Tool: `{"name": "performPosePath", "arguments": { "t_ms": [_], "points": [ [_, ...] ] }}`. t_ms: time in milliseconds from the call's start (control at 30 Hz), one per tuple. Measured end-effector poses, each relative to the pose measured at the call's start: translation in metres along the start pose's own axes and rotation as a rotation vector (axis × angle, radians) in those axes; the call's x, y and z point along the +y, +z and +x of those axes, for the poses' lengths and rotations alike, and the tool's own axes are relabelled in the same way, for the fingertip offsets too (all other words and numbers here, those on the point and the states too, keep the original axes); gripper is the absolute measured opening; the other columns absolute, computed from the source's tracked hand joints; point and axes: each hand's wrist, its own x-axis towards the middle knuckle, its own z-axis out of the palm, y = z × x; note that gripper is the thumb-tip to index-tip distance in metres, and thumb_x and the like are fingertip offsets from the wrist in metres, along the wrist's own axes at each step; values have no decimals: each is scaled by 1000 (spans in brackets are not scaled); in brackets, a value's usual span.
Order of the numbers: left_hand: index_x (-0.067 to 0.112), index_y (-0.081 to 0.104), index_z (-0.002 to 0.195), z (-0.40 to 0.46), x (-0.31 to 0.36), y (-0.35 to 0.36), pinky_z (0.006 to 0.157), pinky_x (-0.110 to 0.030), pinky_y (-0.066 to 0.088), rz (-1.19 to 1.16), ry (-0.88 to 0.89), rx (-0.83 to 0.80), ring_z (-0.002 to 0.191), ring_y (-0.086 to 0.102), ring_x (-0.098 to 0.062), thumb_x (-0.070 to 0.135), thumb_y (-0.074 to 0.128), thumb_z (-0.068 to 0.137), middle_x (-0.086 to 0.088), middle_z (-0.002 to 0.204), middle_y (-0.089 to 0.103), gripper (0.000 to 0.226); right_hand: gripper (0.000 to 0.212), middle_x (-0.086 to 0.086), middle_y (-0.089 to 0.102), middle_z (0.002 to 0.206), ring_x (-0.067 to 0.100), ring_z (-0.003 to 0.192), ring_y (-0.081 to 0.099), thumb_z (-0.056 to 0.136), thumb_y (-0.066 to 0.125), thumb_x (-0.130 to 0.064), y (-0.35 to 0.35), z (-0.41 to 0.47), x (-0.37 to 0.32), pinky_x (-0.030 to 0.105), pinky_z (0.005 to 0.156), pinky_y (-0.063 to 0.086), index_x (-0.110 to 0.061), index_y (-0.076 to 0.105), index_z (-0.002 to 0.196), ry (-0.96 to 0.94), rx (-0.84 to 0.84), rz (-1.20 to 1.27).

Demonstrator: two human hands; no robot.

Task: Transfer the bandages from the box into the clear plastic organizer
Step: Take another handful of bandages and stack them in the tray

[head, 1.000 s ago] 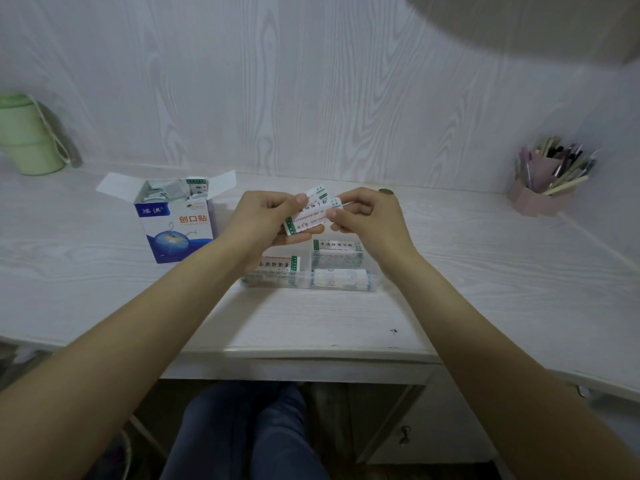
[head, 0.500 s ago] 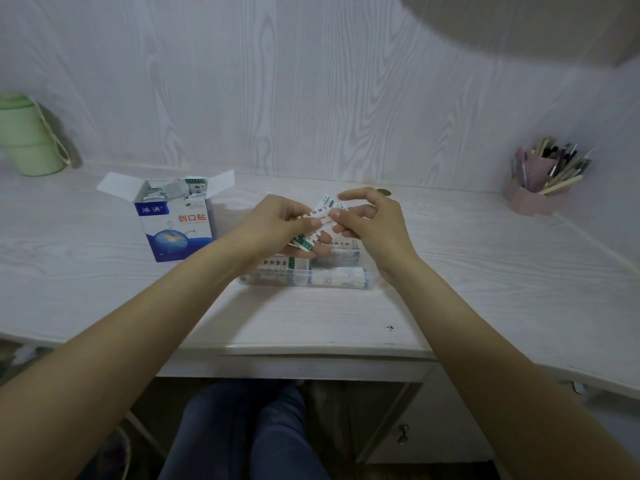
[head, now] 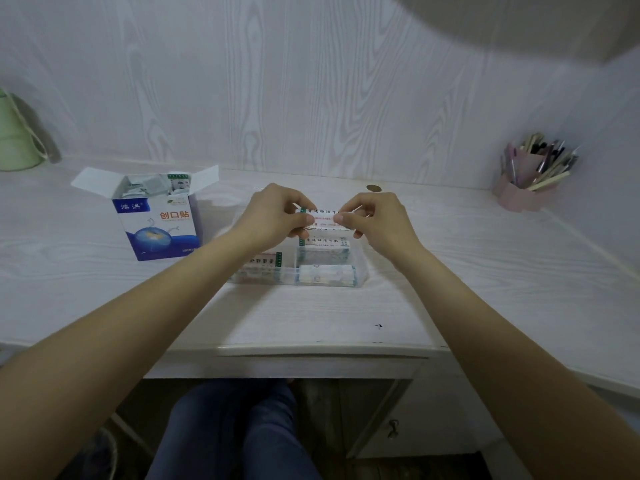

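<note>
Above the clear organizer (head: 360,277), both hands, left (head: 273,216) and right (head: 375,220), each pinching one end of bandages (head: 323,216).

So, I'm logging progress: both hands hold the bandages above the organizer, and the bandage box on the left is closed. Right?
Not quite. The head view shows the bandage box open, flaps up, packets inside. The rest holds: left hand and right hand hold the bandages above the organizer.

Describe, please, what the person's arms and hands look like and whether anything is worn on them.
Both forearms are bare to the bottom edge of the picture: no sleeves, watch or bracelet show. The left hand and right hand wear no gloves, and no rings are visible. Blue jeans cover the legs under the desk.
</note>
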Motion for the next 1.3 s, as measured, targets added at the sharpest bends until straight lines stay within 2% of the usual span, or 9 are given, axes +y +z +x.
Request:
{"name": "performPosePath", "arguments": {
  "t_ms": [67,200,333,400,567,667,833,1167,1300],
  "points": [
    [13,71,95,4,0,2,67,-16,50,103,23,-27,65,63,-8,13,66,87,-8,76,70,10,8,-2,59,58,0,47,52,80,75,-20,2,2,4,11,52,41,-14,70,76,32,-15,-59],
    [14,73,98,11,-2,6,79,-19,39,256,40,-100,87,57,-10,17,67,87,2,87,67,14,7,-2,61,61,10,60,56,79,75,-23,6,6,12,36,69,52,-19,70,75,69,-40,-170],
    [20,74,92,19,-7,7,94,-39,45,428,27,-152,95,60,-17,21,69,84,7,82,65,9,3,-5,64,77,11,78,58,82,71,-28,10,5,12,27,62,42,-28,70,80,52,-67,-355],
    [21,73,91,20,-7,6,96,-42,42,483,23,-154,93,57,-16,22,71,83,7,85,67,8,5,-6,64,81,12,82,58,84,69,-29,11,3,9,23,56,35,-26,73,85,41,-73,-431],
    [12,72,102,24,-3,5,78,-25,41,558,73,-254,85,52,-13,20,71,83,-3,95,66,21,13,-6,62,87,14,83,55,86,67,-31,12,3,4,23,54,32,-23,75,93,30,-105,-541],
    [13,73,102,28,-3,4,81,-32,45,637,71,-297,95,57,-19,24,70,83,-5,100,66,22,17,-2,66,96,17,88,58,86,67,-32,14,4,2,26,62,37,-22,76,96,33,-119,-580],
    [15,73,98,31,-4,4,89,-40,47,691,67,-316,103,56,-22,24,71,83,1,91,60,18,19,-1,68,97,16,83,57,87,66,-33,16,4,-2,27,59,36,-22,74,100,71,-163,-616],
    [14,70,105,31,-2,2,76,-25,36,704,42,-336,89,45,-15,28,66,87,1,92,51,23,19,-1,70,97,18,90,63,87,66,-33,22,5,-4,29,66,42,-19,73,99,108,-200,-577],
    [14,69,109,28,-1,0,78,-26,37,683,60,-319,93,49,-17,27,65,87,-3,102,59,25,17,-2,70,96,16,88,62,87,67,-32,20,5,-4,29,66,41,-20,72,97,111,-210,-552]
  ]
}}
